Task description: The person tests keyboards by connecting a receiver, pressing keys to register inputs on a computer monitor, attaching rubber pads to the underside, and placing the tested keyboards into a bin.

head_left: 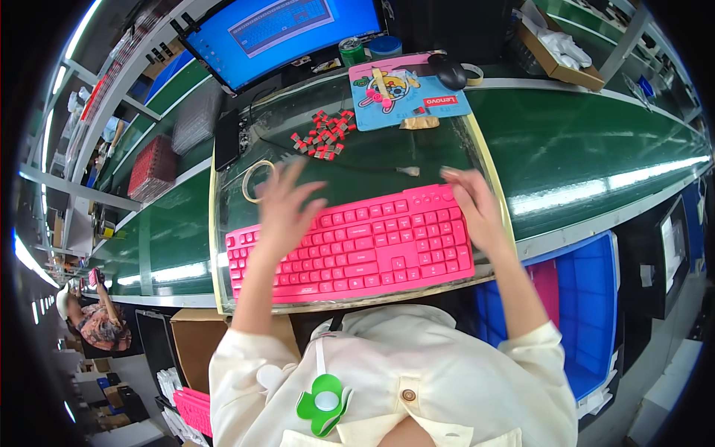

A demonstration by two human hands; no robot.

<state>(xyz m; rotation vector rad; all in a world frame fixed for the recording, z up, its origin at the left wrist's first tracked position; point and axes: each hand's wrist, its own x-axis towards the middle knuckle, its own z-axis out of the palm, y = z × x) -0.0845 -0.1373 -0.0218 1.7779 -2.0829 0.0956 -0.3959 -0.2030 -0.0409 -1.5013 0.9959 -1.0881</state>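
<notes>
View from the head camera over a glass-topped worktop, with the pink keyboard as landmark, lying flat along the near edge in front of the person. The left hand hangs over the keyboard's left half with fingers spread and loose, grasping nothing; the right hand is over its right end, likewise released, fingers blurred by motion, so whether the fingertips touch the keys cannot be told. Beyond the keyboard lie a heap of small red parts, a thin cable and, towards the left, a ring of tape; farther back are a blue mouse mat carrying a black mouse, and a monitor showing a keyboard diagram. The step in hand appears to be running both hands across the keys; the next move would call for orderly presses, row by row, checked against the screen.
</notes>
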